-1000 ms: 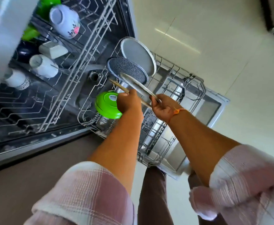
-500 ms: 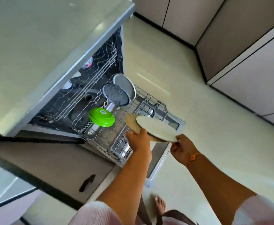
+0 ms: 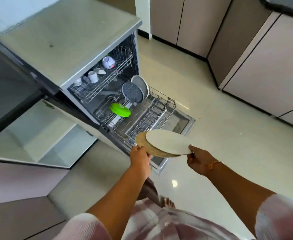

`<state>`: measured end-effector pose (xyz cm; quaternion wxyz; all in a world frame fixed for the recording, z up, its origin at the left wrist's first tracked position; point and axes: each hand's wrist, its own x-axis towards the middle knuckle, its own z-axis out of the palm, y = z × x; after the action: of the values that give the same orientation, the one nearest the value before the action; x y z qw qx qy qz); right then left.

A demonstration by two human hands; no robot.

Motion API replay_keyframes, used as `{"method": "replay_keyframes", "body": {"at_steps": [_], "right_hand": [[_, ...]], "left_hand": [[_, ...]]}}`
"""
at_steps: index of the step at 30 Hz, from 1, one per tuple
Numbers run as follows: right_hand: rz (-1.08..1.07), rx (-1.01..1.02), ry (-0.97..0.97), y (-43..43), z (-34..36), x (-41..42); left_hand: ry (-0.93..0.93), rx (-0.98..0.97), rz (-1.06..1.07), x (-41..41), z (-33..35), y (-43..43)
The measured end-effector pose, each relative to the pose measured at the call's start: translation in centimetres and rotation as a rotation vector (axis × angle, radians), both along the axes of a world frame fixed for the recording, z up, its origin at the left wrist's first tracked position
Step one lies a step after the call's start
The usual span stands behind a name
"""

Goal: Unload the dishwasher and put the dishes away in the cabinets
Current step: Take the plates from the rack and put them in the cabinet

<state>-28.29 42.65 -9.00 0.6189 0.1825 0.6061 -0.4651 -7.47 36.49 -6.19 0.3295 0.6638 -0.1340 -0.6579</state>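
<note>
My left hand (image 3: 139, 154) grips the left edge of a speckled tan plate (image 3: 142, 142). A white plate (image 3: 167, 141) lies over it, and my right hand (image 3: 197, 157) pinches its right rim. Both plates are held nearly flat above the front of the pulled-out lower rack (image 3: 152, 108) of the open dishwasher (image 3: 69, 49). In that rack stand a green lid (image 3: 120, 110), a dark speckled plate (image 3: 132, 92) and a grey plate (image 3: 140, 83). White cups (image 3: 93, 76) and a floral bowl (image 3: 108, 62) sit in the upper rack.
The dishwasher door (image 3: 182, 123) lies open on the pale tiled floor (image 3: 211, 153). Shut beige cabinets (image 3: 263, 75) line the back and right walls. An open cabinet with a glass door (image 3: 29, 135) stands to the left. My bare foot (image 3: 167, 202) shows below.
Both plates came out of the lower rack and rose toward me, tilting from upright to nearly flat. My head pulled back and up, so the whole dishwasher now shows.
</note>
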Motion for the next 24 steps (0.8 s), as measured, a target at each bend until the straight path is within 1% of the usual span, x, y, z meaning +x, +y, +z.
{"method": "replay_keyframes", "body": {"at_steps": [4,7,9,12,14,16,19,22,24], "right_hand": [[0.141,0.022,-0.064,4.4,0.0,3.1],[0.283,0.051,-0.075,6.4,-0.6,6.4],[0.364,0.061,-0.092,7.1,-1.0,9.4],[0.441,0.074,-0.137,7.2,-1.5,14.4],[0.509,0.063,-0.147,6.3,-1.3,18.7],[0.571,0.018,-0.141,4.9,-0.8,23.3],[0.651,-0.024,-0.073,2.0,0.2,30.2],[0.695,-0.069,-0.011,-1.8,0.6,36.7],[0.72,-0.093,0.041,-4.4,0.5,40.7]], "left_hand": [[-0.041,0.056,0.059,4.6,0.0,5.2],[-0.002,0.099,0.21,8.7,-0.1,8.6],[-0.017,0.123,0.301,12.2,-0.3,10.5],[-0.045,0.136,0.449,17.5,-0.4,12.3],[-0.023,0.122,0.56,21.5,0.0,12.9],[0.003,0.095,0.651,25.4,0.5,12.8],[0.008,0.075,0.753,31.3,0.6,11.4],[0.054,0.042,0.763,36.9,0.2,8.4],[0.101,0.01,0.733,40.1,-0.4,5.9]]}}
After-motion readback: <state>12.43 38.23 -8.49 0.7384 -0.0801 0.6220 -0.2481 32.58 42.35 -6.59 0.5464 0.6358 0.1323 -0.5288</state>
